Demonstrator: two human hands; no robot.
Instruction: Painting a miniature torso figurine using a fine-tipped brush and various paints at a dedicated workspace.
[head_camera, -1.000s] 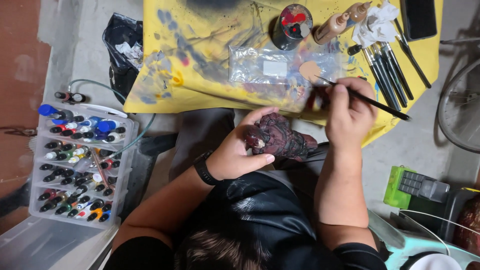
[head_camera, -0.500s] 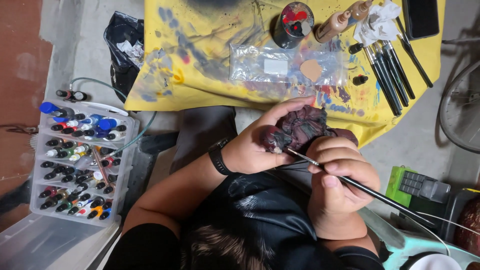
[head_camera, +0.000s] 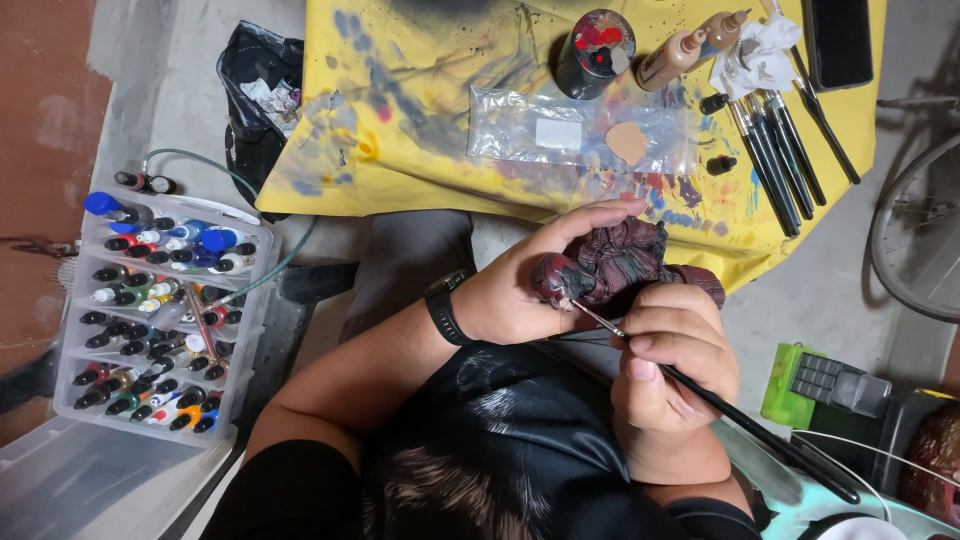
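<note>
My left hand (head_camera: 530, 280) is shut on a dark red and black painted figure (head_camera: 610, 265), held in front of my chest just below the yellow table cover. My right hand (head_camera: 675, 365) grips a thin black paintbrush (head_camera: 740, 415). The brush tip touches the figure's lower left side. A black watch sits on my left wrist.
A yellow paint-stained cloth (head_camera: 420, 120) covers the table, bearing a clear plastic palette sheet (head_camera: 580, 135), a dark jar (head_camera: 595, 50), dropper bottles (head_camera: 690, 50) and several brushes (head_camera: 780, 150). A clear rack of paint bottles (head_camera: 160, 310) stands at left. A green device (head_camera: 820, 385) lies at right.
My right hand came down from the palette with the brush and set its tip against the figure. My left hand turned and raised the figure slightly.
</note>
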